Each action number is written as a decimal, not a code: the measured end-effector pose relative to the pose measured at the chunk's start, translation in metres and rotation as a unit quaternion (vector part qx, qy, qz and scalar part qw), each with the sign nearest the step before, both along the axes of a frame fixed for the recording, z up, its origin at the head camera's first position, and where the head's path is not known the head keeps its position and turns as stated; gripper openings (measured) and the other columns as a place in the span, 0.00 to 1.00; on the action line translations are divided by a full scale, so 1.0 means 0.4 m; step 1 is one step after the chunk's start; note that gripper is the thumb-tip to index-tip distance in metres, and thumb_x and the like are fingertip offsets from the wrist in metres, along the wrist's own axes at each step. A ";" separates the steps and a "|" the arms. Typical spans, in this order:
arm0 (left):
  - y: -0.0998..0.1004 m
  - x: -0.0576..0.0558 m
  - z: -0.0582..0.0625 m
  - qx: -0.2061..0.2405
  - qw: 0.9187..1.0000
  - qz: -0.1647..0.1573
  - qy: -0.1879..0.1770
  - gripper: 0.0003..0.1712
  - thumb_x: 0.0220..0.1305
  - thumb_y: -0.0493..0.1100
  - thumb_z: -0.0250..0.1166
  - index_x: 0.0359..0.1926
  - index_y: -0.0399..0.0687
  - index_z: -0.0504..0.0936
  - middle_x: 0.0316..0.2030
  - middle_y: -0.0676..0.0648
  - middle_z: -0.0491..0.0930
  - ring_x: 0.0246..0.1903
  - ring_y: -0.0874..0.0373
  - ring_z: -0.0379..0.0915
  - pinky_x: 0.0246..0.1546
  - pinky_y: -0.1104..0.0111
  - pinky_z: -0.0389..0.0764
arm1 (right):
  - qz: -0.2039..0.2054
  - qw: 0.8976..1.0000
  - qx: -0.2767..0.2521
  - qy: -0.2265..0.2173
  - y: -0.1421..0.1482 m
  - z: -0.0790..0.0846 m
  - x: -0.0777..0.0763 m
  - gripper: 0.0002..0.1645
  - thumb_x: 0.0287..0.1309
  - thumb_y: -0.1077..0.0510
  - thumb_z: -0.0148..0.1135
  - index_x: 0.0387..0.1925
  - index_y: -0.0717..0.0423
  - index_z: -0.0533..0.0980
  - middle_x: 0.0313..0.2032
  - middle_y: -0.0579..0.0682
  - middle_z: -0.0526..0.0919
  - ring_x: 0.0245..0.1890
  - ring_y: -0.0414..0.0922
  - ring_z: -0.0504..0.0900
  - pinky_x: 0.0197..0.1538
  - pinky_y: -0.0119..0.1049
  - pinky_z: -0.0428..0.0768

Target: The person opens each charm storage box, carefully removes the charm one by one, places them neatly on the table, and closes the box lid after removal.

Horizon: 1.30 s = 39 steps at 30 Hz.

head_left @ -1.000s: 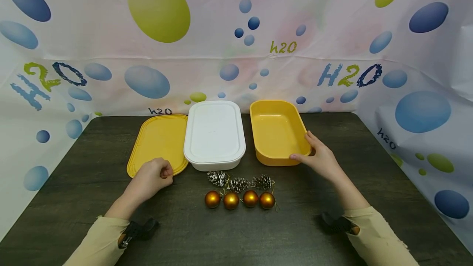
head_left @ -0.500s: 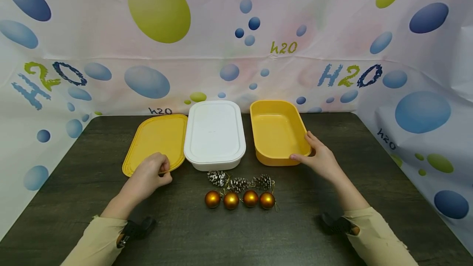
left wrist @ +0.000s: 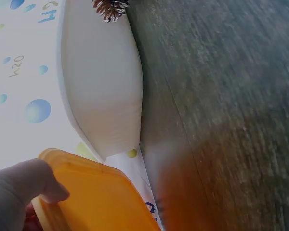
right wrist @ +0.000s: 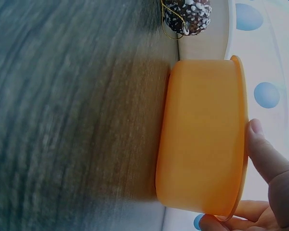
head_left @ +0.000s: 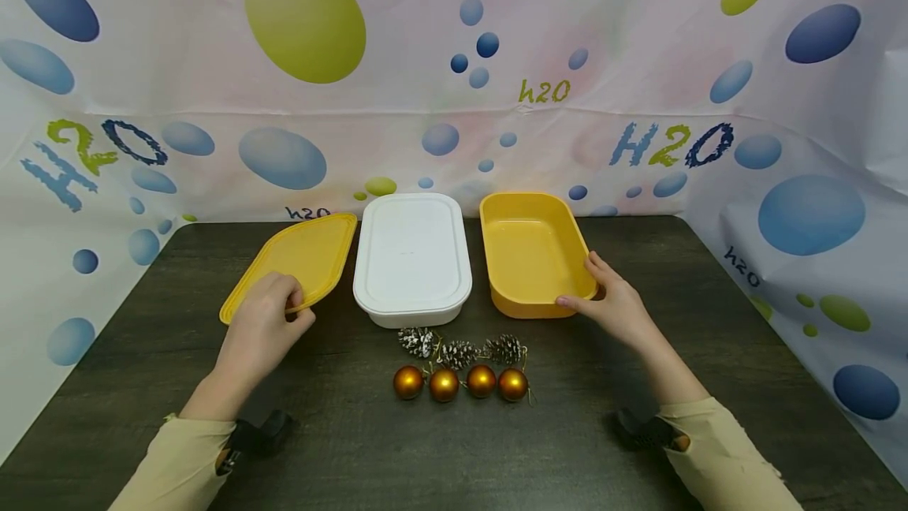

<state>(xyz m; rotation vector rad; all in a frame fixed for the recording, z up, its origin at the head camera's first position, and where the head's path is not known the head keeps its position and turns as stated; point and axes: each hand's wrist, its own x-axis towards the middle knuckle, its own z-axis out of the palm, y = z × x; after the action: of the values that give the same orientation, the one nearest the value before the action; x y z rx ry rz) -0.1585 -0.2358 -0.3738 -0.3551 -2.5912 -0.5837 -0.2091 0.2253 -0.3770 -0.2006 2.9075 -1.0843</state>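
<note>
My left hand (head_left: 264,323) pinches the near edge of a yellow lid (head_left: 305,255), which is tilted up off the table. In the left wrist view the thumb presses on the rim of that lid (left wrist: 101,197). On the right, my right hand (head_left: 615,302) touches the near right corner of a yellow plastic container (head_left: 532,247), thumb at its front and fingers along its side. The right wrist view shows the thumb at the rim of this container (right wrist: 202,139), which stands on the table. Between the two is a white container with its lid on (head_left: 413,259).
Several frosted pine cones (head_left: 459,354) lie in front of the white container. Nearer still is a row of several gold baubles (head_left: 444,386). A printed sheet (head_left: 454,61) hangs behind the dark wooden table (head_left: 454,456).
My left hand has lifted the yellow lid's near side and shifted it left, away from the white container. The right hand and its container have stayed still.
</note>
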 end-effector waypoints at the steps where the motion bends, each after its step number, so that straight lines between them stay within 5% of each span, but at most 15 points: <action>1: 0.001 0.001 0.001 0.004 1.000 0.003 0.007 0.20 0.42 0.25 0.69 0.23 0.44 0.64 0.23 0.48 0.60 0.26 0.53 0.57 0.25 0.63 0.58 | 0.000 1.000 -0.001 -0.001 0.000 0.000 0.000 0.54 0.56 0.46 0.68 0.70 0.71 0.51 0.72 0.63 0.45 0.70 0.64 0.48 0.64 0.58 0.58; 11: -0.002 0.000 -0.001 -0.003 0.996 -0.013 0.084 0.14 0.47 0.24 0.67 0.37 0.37 0.82 0.32 0.44 0.77 0.32 0.50 0.69 0.32 0.57 0.73 | 0.003 1.000 -0.003 -0.002 0.004 -0.004 0.001 0.55 0.56 0.44 0.67 0.71 0.69 0.50 0.73 0.62 0.45 0.70 0.64 0.48 0.64 0.59 0.58; 21: -0.003 0.004 0.027 0.016 0.987 -0.010 0.157 0.15 0.46 0.24 0.71 0.39 0.35 0.83 0.35 0.40 0.78 0.36 0.44 0.71 0.38 0.51 0.76 | 0.003 1.000 0.001 -0.008 0.007 -0.005 0.001 0.57 0.55 0.41 0.67 0.72 0.67 0.48 0.73 0.59 0.43 0.70 0.63 0.47 0.64 0.59 0.58; 39: -0.030 0.024 0.076 0.034 0.983 0.052 0.171 0.09 0.51 0.24 0.67 0.35 0.28 0.79 0.34 0.36 0.75 0.36 0.42 0.68 0.37 0.51 0.73 | 0.006 1.000 -0.003 -0.024 0.009 -0.004 0.003 0.60 0.55 0.38 0.65 0.73 0.63 0.43 0.73 0.57 0.38 0.71 0.62 0.43 0.65 0.60 0.54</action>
<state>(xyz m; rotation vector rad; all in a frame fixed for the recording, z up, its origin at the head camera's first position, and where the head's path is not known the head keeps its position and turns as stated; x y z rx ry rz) -0.1491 -0.2476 -0.3436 -0.2688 -2.2398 -0.5227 -0.2077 0.2288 -0.3787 -0.1895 2.8585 -1.0807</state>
